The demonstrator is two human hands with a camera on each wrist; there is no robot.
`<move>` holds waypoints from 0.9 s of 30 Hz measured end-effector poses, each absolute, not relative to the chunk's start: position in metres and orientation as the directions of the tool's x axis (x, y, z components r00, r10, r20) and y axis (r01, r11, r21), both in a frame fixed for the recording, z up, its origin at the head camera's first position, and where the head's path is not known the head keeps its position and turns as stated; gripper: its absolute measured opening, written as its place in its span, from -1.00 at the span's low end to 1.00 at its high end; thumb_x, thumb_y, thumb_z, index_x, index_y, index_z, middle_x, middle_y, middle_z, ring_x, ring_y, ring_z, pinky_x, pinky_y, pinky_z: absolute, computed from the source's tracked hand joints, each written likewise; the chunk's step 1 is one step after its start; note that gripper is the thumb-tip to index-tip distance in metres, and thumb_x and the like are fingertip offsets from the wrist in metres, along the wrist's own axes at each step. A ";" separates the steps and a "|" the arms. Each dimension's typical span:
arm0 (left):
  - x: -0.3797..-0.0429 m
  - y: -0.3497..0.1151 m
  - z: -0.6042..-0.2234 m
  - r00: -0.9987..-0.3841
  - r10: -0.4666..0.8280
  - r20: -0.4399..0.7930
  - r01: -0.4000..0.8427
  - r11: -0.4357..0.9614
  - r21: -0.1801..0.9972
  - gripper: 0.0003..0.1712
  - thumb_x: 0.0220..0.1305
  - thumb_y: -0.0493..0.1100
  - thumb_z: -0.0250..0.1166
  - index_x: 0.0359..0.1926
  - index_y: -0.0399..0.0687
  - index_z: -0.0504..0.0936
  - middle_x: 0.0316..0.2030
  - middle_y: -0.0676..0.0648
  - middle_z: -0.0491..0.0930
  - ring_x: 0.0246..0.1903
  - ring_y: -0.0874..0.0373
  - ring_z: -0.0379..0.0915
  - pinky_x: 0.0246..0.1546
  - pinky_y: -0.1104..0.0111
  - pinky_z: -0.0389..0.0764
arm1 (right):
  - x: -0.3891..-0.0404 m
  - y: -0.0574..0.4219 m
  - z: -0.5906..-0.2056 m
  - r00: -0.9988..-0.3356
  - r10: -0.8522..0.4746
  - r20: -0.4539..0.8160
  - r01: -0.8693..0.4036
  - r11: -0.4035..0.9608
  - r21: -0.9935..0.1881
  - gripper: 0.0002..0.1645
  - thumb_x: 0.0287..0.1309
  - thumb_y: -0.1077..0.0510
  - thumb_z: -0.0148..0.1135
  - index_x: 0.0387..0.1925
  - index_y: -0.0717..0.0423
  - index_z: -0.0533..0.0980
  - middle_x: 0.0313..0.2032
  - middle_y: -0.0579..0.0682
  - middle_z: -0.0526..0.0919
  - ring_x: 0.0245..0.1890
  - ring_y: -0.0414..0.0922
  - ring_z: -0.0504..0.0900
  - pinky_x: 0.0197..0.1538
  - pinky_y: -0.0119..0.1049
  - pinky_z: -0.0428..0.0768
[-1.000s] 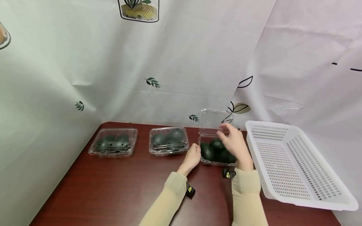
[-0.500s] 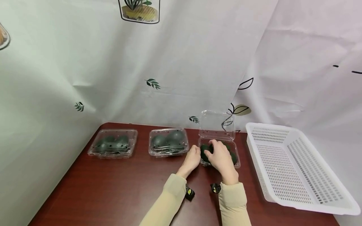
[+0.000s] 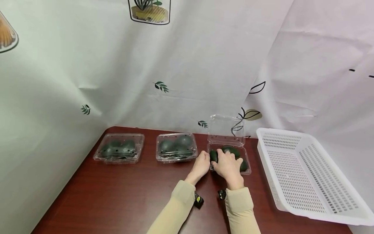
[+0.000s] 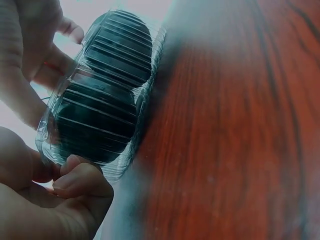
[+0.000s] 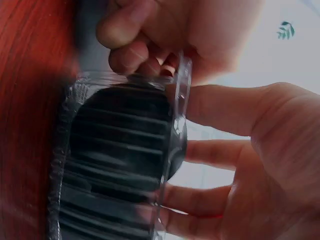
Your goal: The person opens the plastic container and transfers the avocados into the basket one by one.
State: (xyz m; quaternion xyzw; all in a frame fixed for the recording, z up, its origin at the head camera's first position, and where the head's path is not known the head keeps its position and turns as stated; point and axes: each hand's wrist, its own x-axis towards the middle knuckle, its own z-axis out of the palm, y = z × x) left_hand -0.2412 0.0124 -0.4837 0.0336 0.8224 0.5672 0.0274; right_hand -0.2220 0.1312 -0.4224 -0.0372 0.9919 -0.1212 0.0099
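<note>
Pinching: left hand (image 3: 201, 165) is holding the open clear box (image 3: 248, 165) at its left side | right hand (image 3: 228, 165) is resting spread fingers on dark green avocados (image 3: 231, 150) inside; whether it is gripping one, I cannot tell | box is standing on the table (image 3: 117, 195); white basket (image 3: 277, 187) is standing at its right

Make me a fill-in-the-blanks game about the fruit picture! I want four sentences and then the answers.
1. The right hand touches fruit while the ____ hand holds the open box.
2. Altogether, ____ see-through boxes of fruit stand on the table.
3. The big basket is ____ in colour.
4. For the person, the basket stands to the ____ of every box.

Missing words: left; three; white; right.
</note>
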 end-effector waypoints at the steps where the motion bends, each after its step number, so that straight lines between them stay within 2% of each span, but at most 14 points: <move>1: -0.241 0.013 -0.483 -0.996 0.087 -0.006 0.025 0.355 0.934 -0.71 0.58 -0.13 -0.15 -0.26 -0.14 0.42 -0.46 -0.06 0.38 -0.44 0.12 0.34 -0.36 0.31 0.36 | -0.222 0.131 -0.423 -0.997 -0.081 -0.012 -0.076 0.970 -0.229 -0.31 0.23 -0.05 0.29 0.32 0.10 0.37 0.08 0.34 0.50 0.04 0.30 0.46 0.01 0.40 0.21; 6: -0.243 0.013 -0.484 -0.996 0.089 -0.008 0.024 0.352 0.936 -0.73 0.57 -0.15 -0.14 -0.23 -0.15 0.43 -0.45 -0.06 0.39 -0.45 0.12 0.36 -0.37 0.31 0.38 | -0.223 0.129 -0.422 -0.993 -0.122 -0.003 -0.118 0.968 -0.223 -0.32 0.25 0.00 0.28 0.33 0.12 0.36 0.08 0.38 0.50 -0.06 0.31 0.55 0.04 0.32 0.28; 10: -0.243 0.012 -0.485 -0.996 0.090 -0.017 0.015 0.349 0.937 -0.73 0.56 -0.14 -0.13 -0.23 -0.16 0.44 -0.43 -0.06 0.41 -0.43 0.12 0.37 -0.36 0.31 0.39 | -0.224 0.129 -0.424 -0.990 -0.137 -0.015 -0.129 0.957 -0.260 -0.30 0.24 0.01 0.30 0.35 0.14 0.34 0.10 0.40 0.47 -0.02 0.33 0.52 0.03 0.25 0.33; 17: -0.242 0.011 -0.485 -0.995 0.094 -0.030 0.003 0.327 0.945 -0.72 0.57 -0.13 -0.14 -0.23 -0.15 0.43 -0.46 -0.06 0.40 -0.46 0.13 0.35 -0.39 0.33 0.36 | -0.229 0.130 -0.426 -0.993 -0.120 -0.010 -0.110 0.937 -0.332 -0.28 0.20 0.02 0.34 0.33 0.15 0.35 0.12 0.41 0.39 -0.05 0.33 0.52 0.02 0.25 0.35; 23: -0.240 0.012 -0.485 -0.994 0.099 -0.042 -0.013 0.275 0.961 -0.72 0.57 -0.13 -0.14 -0.24 -0.16 0.42 -0.56 -0.05 0.35 -0.64 0.15 0.27 -0.56 0.36 0.32 | -0.232 0.132 -0.430 -0.999 -0.048 -0.002 -0.043 0.913 -0.405 -0.28 0.11 -0.04 0.37 0.28 0.08 0.42 0.11 0.30 0.41 -0.15 0.28 0.54 -0.14 0.24 0.48; 27: -0.240 0.013 -0.486 -0.993 0.101 -0.059 -0.032 0.246 0.969 -0.72 0.57 -0.13 -0.15 -0.23 -0.15 0.42 -0.60 -0.03 0.34 -0.72 0.17 0.24 -0.64 0.38 0.32 | -0.232 0.136 -0.432 -0.999 -0.044 0.021 -0.049 0.904 -0.425 -0.29 0.07 -0.04 0.39 0.26 0.06 0.45 0.09 0.25 0.44 -0.14 0.28 0.55 -0.15 0.24 0.48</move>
